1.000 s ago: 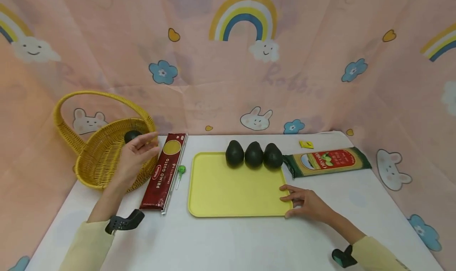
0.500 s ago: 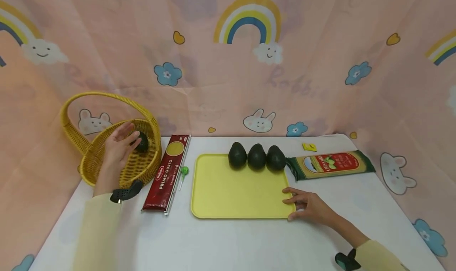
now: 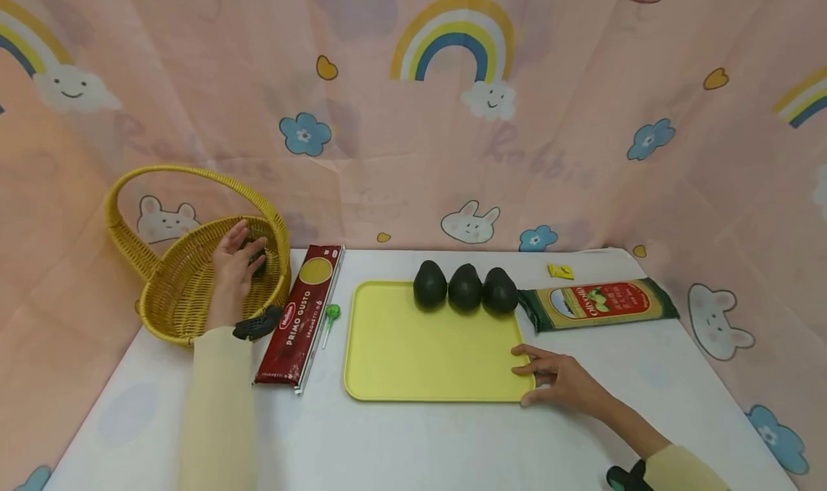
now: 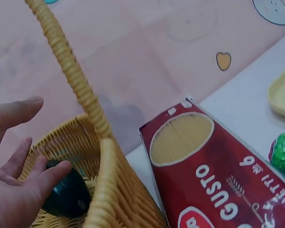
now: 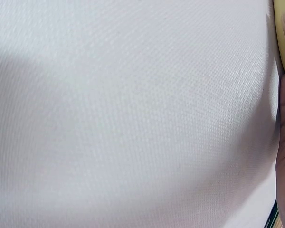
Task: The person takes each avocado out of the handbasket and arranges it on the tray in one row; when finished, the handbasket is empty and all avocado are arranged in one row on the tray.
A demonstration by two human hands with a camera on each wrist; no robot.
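My left hand (image 3: 234,265) reaches into the yellow wicker basket (image 3: 187,297), fingers spread and thumb apart. Just beyond its fingertips a dark green avocado (image 4: 69,194) lies against the basket's right side; in the head view the hand mostly covers it. Whether a fingertip touches it, I cannot tell. My right hand (image 3: 563,383) holds the yellow tray (image 3: 413,362) at its front right corner, fingers over the right rim and thumb at the corner. Three avocados stand in a row along the tray's back edge: a left one (image 3: 429,285), a middle one (image 3: 464,288) and a right one (image 3: 500,291).
A red spaghetti packet (image 3: 301,315) lies between basket and tray, with a green lollipop (image 3: 332,312) beside it. Right of the tray lie a green and gold packet (image 3: 601,304) and a small yellow wrapped piece (image 3: 560,271). A patterned pink cloth (image 3: 400,161) hangs behind.
My left hand has moved from the basket's right rim into the basket, first leftward, then back toward the avocado. The avocado has shifted slightly right. My right hand stays at the tray.
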